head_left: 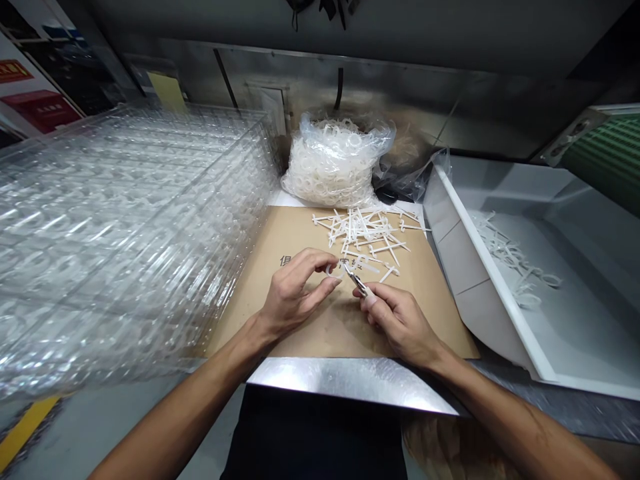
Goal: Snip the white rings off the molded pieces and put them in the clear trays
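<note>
Between the thumb and fingers of my left hand [301, 290] is a small white plastic ring [336, 269]. My right hand [397, 319] is closed around a pair of metal nippers [357, 283], whose jaws point up and left and reach the ring's right side. I cannot tell whether the jaws touch the ring. Just beyond my hands, a loose pile of white plastic sprue pieces [364, 230] lies on a brown cardboard sheet [300, 340].
A clear bag full of white rings [333, 167] stands behind the pile. Stacked clear plastic trays [125, 220] rise at the left. At the right, a white bin [500, 293] holds several white plastic parts [520, 263]. A metal table edge [345, 381] runs in front.
</note>
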